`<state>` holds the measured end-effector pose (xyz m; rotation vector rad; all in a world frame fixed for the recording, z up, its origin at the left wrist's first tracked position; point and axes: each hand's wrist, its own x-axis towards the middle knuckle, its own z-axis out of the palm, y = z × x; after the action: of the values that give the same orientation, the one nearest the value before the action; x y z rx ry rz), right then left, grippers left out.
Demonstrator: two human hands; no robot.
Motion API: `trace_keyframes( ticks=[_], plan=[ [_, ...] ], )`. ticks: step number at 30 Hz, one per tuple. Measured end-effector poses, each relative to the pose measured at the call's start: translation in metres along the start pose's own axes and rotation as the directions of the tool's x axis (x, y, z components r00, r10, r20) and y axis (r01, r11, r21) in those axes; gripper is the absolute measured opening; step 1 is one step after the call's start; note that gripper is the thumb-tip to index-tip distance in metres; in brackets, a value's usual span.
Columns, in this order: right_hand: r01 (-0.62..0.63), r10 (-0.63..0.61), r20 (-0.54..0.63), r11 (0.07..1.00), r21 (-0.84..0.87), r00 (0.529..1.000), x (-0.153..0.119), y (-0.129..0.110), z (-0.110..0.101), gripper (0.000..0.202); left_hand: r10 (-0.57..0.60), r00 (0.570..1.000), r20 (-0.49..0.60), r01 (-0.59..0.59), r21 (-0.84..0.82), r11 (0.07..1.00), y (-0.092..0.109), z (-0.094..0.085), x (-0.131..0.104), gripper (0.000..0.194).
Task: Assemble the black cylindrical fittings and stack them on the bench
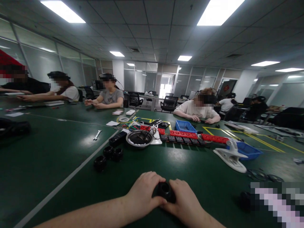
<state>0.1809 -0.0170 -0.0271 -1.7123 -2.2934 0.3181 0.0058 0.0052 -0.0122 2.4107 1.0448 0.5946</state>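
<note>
1. A broad green desk point(147, 163) is filling the lower half of my view, its top catching pale glare from the ceiling light panels point(63, 11).
2. Beyond its far edge, black office chairs point(169, 103) are standing before glass partitions point(140, 77); a person in a grey shirt point(110, 95) and another in a pale shirt point(198, 109) are sitting across from the worker, forearms on the desk.
3. A grey strip point(68, 175) is running slantwise over the left part, while yellow tape point(266, 145) is marking lines toward the right.
4. At the near middle, the left hand point(146, 191) and right hand point(184, 199) are both grasping one black ring-shaped part point(165, 189), the grip wrapping it from either side with its hole showing between them; I cannot tell whether it is touching the desk.
5. A stretch of green is lying between the hands and a row of goods: a round metal tray point(140, 146), red strips point(183, 134) and a blue bin point(186, 130).
6. On the left, three similar black rings point(100, 163) are sitting close together, with a wrench point(97, 135) lying farther off.
7. On the right, a white stand point(231, 155) is bounding the space, just beside a second blue bin point(250, 152).
</note>
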Motion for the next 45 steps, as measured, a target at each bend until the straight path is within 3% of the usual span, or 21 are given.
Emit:
trace_keyframes(
  ticks=[3,7,12,17,24,28,33,38,41,45],
  plan=[
    [0.036,-0.036,-0.039,0.999,-0.005,0.999,-0.001,-0.002,0.0,0.04,-0.007,1.0,-0.004,0.007,-0.017,1.0,0.002,-0.001,0.0,0.042],
    [0.134,-0.156,0.094,0.969,0.209,0.983,0.003,0.007,-0.011,0.054,0.103,0.993,0.052,-0.099,-0.079,0.992,-0.003,-0.006,0.002,0.044],
    [0.141,-0.24,0.208,0.905,0.402,0.948,0.008,0.017,-0.023,0.037,0.18,0.981,0.065,-0.17,-0.141,0.975,-0.01,-0.007,0.003,0.045],
    [0.083,-0.146,0.191,0.95,0.302,0.971,0.007,0.016,-0.02,0.042,0.198,0.978,0.065,-0.188,-0.134,0.973,-0.009,-0.004,0.001,0.045],
    [0.056,-0.063,0.064,0.994,0.095,0.996,0.003,0.005,-0.003,0.042,-0.051,0.999,0.018,0.052,-0.071,0.996,0.005,0.004,-0.004,0.044],
    [0.037,-0.037,-0.054,0.999,-0.005,0.998,0.002,-0.002,0.005,0.043,-0.073,0.997,-0.036,0.069,-0.083,0.994,0.006,0.006,-0.004,0.041],
    [0.132,-0.15,0.091,0.975,0.181,0.984,0.003,0.005,-0.008,0.055,0.01,1.0,0.022,-0.007,-0.131,0.991,0.001,0.0,-0.001,0.043],
    [0.135,-0.226,0.211,0.918,0.373,0.951,0.007,0.018,-0.021,0.037,0.093,0.994,0.054,-0.084,-0.15,0.985,-0.002,-0.004,0.001,0.044],
    [0.046,-0.112,0.19,0.947,0.318,0.975,0.007,0.016,-0.017,0.04,0.075,0.996,0.053,-0.067,-0.152,0.986,0.0,-0.001,0.0,0.044],
    [-0.002,-0.003,0.062,0.996,0.092,0.998,0.003,0.002,-0.006,0.038,-0.05,0.999,-0.008,0.049,-0.113,0.992,0.005,0.004,-0.003,0.042]
  ],
)
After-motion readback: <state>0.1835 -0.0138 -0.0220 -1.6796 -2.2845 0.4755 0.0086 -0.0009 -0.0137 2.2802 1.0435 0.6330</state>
